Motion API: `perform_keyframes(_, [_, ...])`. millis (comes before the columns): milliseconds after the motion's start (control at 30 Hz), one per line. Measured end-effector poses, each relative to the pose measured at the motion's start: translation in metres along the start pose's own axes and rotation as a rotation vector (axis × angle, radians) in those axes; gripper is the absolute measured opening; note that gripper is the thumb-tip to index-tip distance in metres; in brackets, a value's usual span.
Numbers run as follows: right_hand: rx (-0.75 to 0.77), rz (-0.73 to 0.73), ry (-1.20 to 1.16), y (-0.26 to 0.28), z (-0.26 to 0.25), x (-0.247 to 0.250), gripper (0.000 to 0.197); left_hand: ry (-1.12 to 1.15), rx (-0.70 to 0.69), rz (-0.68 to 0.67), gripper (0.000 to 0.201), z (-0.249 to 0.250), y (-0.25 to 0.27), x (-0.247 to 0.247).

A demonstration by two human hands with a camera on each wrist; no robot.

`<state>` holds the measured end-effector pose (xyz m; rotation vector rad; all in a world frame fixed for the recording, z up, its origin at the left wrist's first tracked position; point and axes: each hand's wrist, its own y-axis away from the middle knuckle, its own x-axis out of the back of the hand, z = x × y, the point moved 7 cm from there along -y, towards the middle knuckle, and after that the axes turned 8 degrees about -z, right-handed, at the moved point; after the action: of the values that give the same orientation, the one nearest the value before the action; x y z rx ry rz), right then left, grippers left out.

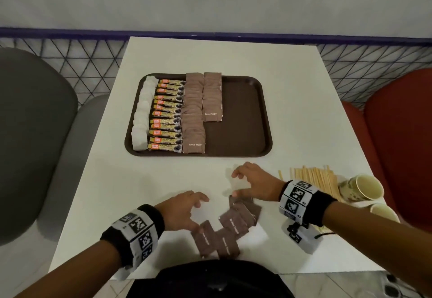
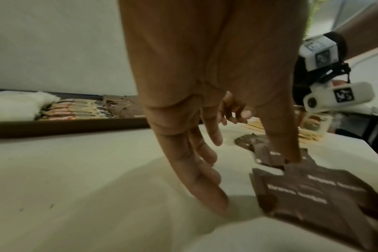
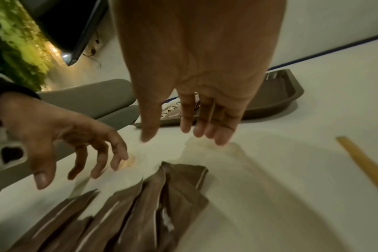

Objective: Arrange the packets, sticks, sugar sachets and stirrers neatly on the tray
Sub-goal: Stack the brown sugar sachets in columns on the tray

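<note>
A brown tray [image 1: 243, 115] holds a column of white sachets [image 1: 143, 115], a column of coffee sticks [image 1: 167, 115] and two columns of brown sugar sachets [image 1: 194, 115]. Several loose brown sugar sachets [image 1: 231, 225] lie fanned out on the white table near me. My left hand [image 1: 198, 214] has its fingers spread, with the thumb tip touching one loose sachet [image 2: 313, 192] and the fingertips on the table. My right hand [image 1: 233, 184] hovers with straight fingers just past the pile [image 3: 140, 204] and holds nothing. Faint pale shapes lie on the table under it.
Wooden stirrers [image 1: 313, 178] lie in a loose pile at the right, beside two paper cups [image 1: 364, 188]. The tray's right half is bare. A grey chair [image 1: 35, 134] stands to the left, a red one [image 1: 397, 134] to the right, and a mesh railing behind.
</note>
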<state>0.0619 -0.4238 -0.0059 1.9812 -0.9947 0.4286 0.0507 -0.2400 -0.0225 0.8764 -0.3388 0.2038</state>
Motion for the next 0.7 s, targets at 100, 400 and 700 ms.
perform_keyframes(100, [-0.076,-0.162,0.104,0.022,0.006,-0.02,0.095,-0.106,0.005,-0.02,0.083,0.004,0.001,-0.016])
perform_keyframes(400, [-0.045,-0.131,0.235,0.023,-0.008,-0.05,0.096,-0.45,0.047,0.044,0.082,0.01,-0.004,-0.027])
perform_keyframes(700, [-0.145,-0.171,-0.151,0.023,-0.005,-0.067,0.102,-0.396,0.017,0.122,0.063,0.011,-0.002,-0.026])
